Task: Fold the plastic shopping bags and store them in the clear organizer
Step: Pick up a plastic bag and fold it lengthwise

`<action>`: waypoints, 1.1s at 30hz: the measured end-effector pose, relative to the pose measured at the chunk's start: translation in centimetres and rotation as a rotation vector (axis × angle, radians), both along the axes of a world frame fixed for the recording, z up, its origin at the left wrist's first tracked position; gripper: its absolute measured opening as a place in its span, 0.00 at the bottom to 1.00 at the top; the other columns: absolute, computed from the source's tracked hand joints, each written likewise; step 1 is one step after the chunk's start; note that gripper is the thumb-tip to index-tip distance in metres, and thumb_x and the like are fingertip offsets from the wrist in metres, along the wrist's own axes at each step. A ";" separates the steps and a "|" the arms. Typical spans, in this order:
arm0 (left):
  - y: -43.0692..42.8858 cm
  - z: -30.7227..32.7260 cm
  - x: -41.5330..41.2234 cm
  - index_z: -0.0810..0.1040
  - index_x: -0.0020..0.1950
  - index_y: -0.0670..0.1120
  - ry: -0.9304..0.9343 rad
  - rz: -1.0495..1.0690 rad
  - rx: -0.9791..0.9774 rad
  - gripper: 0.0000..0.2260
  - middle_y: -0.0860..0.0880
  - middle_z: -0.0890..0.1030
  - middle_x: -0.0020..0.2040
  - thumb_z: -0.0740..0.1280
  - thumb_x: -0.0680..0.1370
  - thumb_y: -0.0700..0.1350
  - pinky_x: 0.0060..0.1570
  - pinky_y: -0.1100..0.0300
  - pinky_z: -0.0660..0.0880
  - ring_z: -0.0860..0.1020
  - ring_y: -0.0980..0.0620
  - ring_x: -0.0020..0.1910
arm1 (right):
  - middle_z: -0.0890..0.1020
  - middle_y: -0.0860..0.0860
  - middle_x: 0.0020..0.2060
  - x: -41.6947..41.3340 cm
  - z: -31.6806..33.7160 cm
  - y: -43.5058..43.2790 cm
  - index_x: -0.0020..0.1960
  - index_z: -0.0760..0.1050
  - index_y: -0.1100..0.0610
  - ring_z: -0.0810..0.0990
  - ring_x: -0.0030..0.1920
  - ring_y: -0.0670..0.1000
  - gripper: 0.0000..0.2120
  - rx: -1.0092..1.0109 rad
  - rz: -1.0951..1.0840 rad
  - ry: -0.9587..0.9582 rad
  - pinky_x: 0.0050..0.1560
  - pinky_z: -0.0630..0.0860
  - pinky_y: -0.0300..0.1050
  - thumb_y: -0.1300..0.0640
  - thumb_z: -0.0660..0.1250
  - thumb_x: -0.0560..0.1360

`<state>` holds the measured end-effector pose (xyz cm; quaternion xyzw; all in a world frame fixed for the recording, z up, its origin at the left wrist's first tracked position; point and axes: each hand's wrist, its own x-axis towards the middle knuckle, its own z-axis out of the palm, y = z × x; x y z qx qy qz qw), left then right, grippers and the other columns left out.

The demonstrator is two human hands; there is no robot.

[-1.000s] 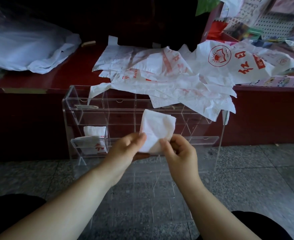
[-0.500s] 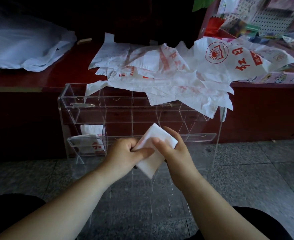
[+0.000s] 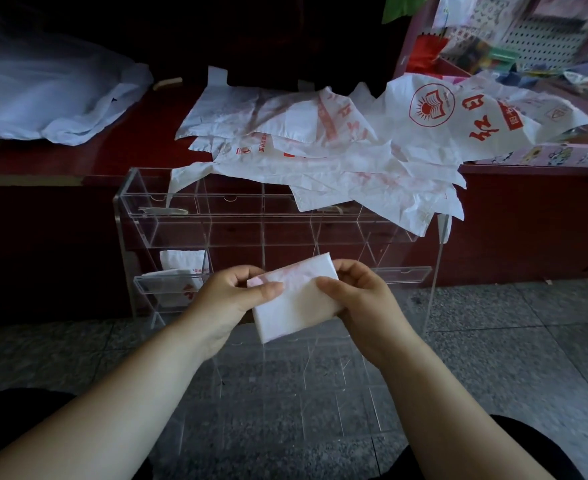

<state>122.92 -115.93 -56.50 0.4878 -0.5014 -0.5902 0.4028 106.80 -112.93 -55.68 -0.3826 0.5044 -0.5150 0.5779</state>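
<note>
Both hands hold one folded white plastic bag [image 3: 294, 303], a small flat packet, in front of the clear organizer [image 3: 167, 233]. My left hand [image 3: 231, 301] pinches its left edge with the thumb on top. Its right edge is gripped by my right hand [image 3: 361, 299], fingers curled behind it. The organizer stands on the floor against a dark red counter, with several open compartments. Two folded bags [image 3: 178, 277] sit in its lower left compartment. A heap of unfolded white bags with red print [image 3: 337, 157] lies on the counter and droops over the organizer's top right.
A large pale translucent bag [image 3: 50, 98] lies at the counter's far left. Colourful goods and a pegboard [image 3: 528, 39] crowd the upper right. The floor [image 3: 510, 341] is grey stone tile. My dark-clothed knees show at the bottom corners.
The folded bag was upright a second ago; both hands have lowered it, turned it flatter and closed in on its two ends.
</note>
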 end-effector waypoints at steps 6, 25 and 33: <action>0.2 -0.3 0.1 0.71 0.29 0.44 -0.191 -0.072 -0.117 0.13 0.57 0.70 0.21 0.72 0.69 0.35 0.25 0.73 0.64 0.67 0.64 0.22 | 0.83 0.48 0.34 -0.3 0.0 0.2 0.42 0.78 0.56 0.82 0.36 0.45 0.06 0.081 0.240 0.176 0.35 0.78 0.39 0.64 0.64 0.74; -3.7 3.0 11.7 0.79 0.49 0.46 -0.968 -0.067 -0.377 0.06 0.53 0.76 0.45 0.63 0.77 0.41 0.49 0.61 0.68 0.75 0.52 0.51 | 0.81 0.50 0.38 1.8 1.1 -1.4 0.42 0.75 0.49 0.77 0.40 0.49 0.14 -0.069 0.089 0.466 0.43 0.75 0.44 0.67 0.60 0.76; -4.7 2.7 12.9 0.80 0.53 0.49 -1.230 -0.292 -0.390 0.15 0.56 0.77 0.58 0.57 0.76 0.37 0.57 0.64 0.68 0.72 0.57 0.59 | 0.75 0.51 0.28 5.0 2.2 -4.6 0.36 0.74 0.55 0.70 0.27 0.42 0.11 -0.239 0.081 0.685 0.29 0.66 0.34 0.67 0.63 0.74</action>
